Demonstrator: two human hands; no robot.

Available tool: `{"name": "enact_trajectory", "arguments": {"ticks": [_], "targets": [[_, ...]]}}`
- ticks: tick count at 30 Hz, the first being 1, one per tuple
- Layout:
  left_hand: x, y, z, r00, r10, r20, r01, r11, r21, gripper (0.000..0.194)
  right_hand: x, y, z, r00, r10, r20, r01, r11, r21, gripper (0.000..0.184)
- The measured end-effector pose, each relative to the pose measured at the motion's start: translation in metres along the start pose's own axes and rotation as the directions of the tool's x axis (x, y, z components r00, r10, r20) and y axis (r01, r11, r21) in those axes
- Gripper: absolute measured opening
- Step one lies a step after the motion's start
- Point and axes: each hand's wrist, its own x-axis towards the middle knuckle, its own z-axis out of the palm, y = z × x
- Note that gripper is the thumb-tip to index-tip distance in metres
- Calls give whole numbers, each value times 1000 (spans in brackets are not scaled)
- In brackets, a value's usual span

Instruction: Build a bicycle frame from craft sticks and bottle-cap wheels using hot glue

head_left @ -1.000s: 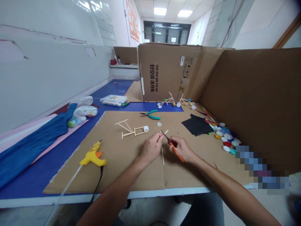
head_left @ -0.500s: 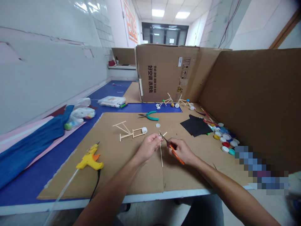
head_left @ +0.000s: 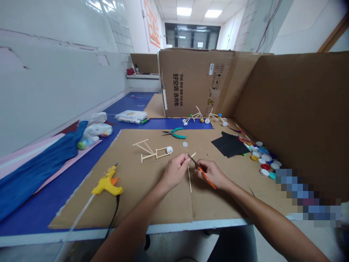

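Note:
My right hand [head_left: 211, 173] is closed round the orange handles of a pair of scissors [head_left: 209, 179]. Their dark blades point up and left, to the fingertips of my left hand [head_left: 176, 169]. Those fingers pinch a small pale wooden stick [head_left: 187, 154], mostly hidden by the fingers and blades. Below the hands a longer wooden stick [head_left: 190, 182] lies on the cardboard sheet [head_left: 163, 207]. Left of my left hand rests a stick frame [head_left: 148, 155] with a white wheel-like piece [head_left: 169, 149] at its right end.
A yellow glue gun [head_left: 107, 183] lies front left with its cord. Teal-handled pliers [head_left: 174, 133] and a translucent disc [head_left: 185, 144] lie beyond my hands. Black sheet [head_left: 230, 144] and several bottle caps [head_left: 264, 172] are at right. Stick models [head_left: 196, 115] stand before a cardboard box [head_left: 196, 83].
The view has shifted slightly, moving everything a little in the picture. My hands keep nearly the same pose, scissor blades still at my left fingertips.

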Motion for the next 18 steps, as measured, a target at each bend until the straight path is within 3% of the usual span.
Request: {"name": "enact_trajectory", "arguments": {"ticks": [2,5,11,15,18], "targets": [[-1,1,-1,1000,5,4,-5,1000,7,29,-1,-1,0,1000,-1,-6,1,1000,-4,11],[0,0,0,997,-55,49,62,984,-167,31,-2,-3,0,1000,-13,-14,12,999,-30,6],[0,2,2,951,-207,228,300,790,-534,40,-4,-7,-1,1000,-20,-16,19,999,-47,3],[1,2,-1,914,-230,333,395,684,-613,39,-5,-6,-1,999,-36,-17,35,998,-58,4],[2,-1,0,898,-226,377,424,673,-607,36,-4,-4,-1,999,-45,-22,44,997,-64,4]]}}
